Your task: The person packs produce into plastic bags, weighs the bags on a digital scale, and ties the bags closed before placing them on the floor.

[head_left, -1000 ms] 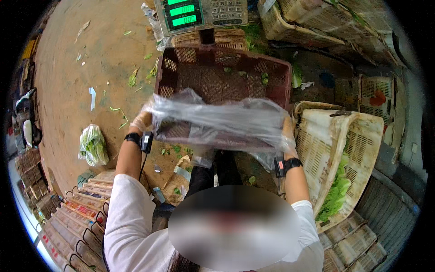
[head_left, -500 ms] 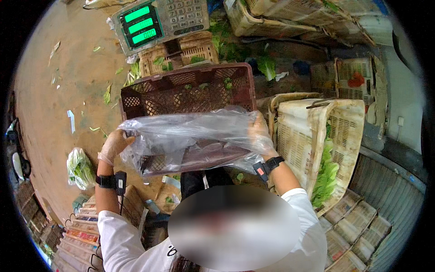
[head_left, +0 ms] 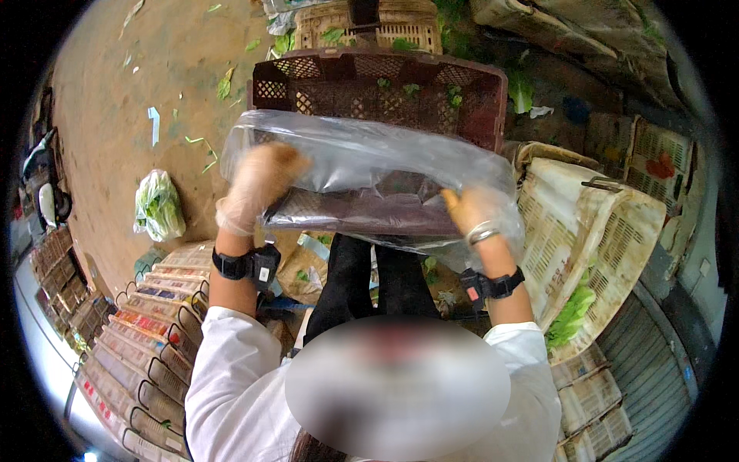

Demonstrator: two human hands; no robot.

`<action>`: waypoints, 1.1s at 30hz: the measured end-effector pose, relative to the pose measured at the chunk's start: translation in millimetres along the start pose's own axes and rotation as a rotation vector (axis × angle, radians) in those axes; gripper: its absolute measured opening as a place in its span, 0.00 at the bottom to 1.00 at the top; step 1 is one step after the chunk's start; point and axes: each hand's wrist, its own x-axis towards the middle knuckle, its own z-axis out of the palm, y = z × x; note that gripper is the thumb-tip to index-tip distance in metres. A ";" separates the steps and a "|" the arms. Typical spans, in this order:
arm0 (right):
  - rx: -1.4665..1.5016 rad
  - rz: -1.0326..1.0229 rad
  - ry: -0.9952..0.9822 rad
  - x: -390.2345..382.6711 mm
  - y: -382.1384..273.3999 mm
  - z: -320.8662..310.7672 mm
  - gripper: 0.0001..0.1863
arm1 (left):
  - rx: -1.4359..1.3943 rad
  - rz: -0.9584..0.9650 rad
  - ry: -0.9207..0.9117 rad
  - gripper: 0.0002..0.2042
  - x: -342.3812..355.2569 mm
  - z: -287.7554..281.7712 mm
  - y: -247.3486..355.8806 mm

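Observation:
A large clear plastic bag (head_left: 369, 165) is spread over the near side of a dark red plastic crate (head_left: 385, 92) in front of me. My left hand (head_left: 258, 185), in a thin glove, is blurred and pushed into the bag on its left side. Gripping the bag's lower right edge is my right hand (head_left: 473, 212), which wears bangles. Each wrist carries a black band. Whether the bag's rim sits over the crate's edge I cannot tell.
Pale woven baskets (head_left: 585, 223) with green leaves stand at right. Stacked crates (head_left: 146, 331) lie at lower left. A tied bag of greens (head_left: 158, 204) rests on the dirt floor, scattered with leaf scraps. Another basket (head_left: 362, 27) sits behind the crate.
The view has dropped closer over the crate. Both hands have moved forward with the bag, stretching it across the crate's near side; the left hand is in fast motion.

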 end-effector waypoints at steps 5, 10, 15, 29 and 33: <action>0.136 -0.638 -0.384 79.6 -14.4 41.0 0.25 | 0.147 0.442 -0.380 0.14 75.0 96.5 -30.6; 0.183 -0.414 0.121 166.9 1.4 -28.0 0.16 | 0.629 0.328 -0.113 0.14 120.1 68.2 -57.6; 0.276 -0.301 0.223 165.2 -8.0 -12.3 0.18 | 0.761 0.281 -0.074 0.16 105.7 51.8 -28.5; 0.244 -0.184 -0.232 86.7 -47.9 -26.9 0.33 | 0.597 0.694 0.497 0.14 150.6 70.1 -18.3; 0.228 -0.021 0.005 82.4 -26.4 31.1 0.41 | -0.374 0.150 0.155 0.09 116.7 116.6 -4.6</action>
